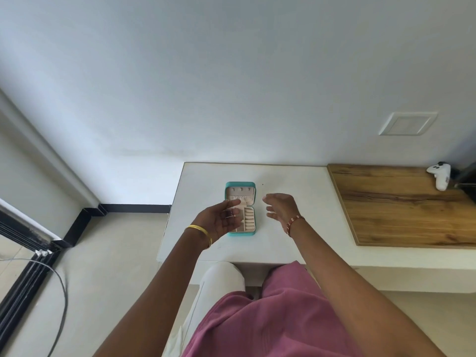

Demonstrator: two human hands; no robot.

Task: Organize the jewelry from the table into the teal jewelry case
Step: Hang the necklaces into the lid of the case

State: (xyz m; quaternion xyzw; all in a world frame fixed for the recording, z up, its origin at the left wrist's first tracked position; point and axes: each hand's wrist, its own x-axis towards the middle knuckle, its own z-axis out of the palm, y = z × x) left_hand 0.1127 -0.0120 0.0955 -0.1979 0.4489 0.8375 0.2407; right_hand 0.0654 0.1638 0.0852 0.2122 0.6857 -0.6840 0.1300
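The teal jewelry case [242, 185] lies open on the white table [296, 202], its beige lining and ring rolls showing. My left hand [221, 220] hovers over the case's left half, palm up, fingers loosely curled around something small that I cannot make out. My right hand [280, 206] is just right of the case, fingers spread, holding nothing. A tiny dark speck [262, 184] sits on the table beyond my right hand. No other jewelry shows on the table.
A wooden board [401, 202] covers the surface to the right, with a white game controller [441, 175] at its far end. The wall stands right behind the table. A grey cable [60, 292] loops on the floor at left.
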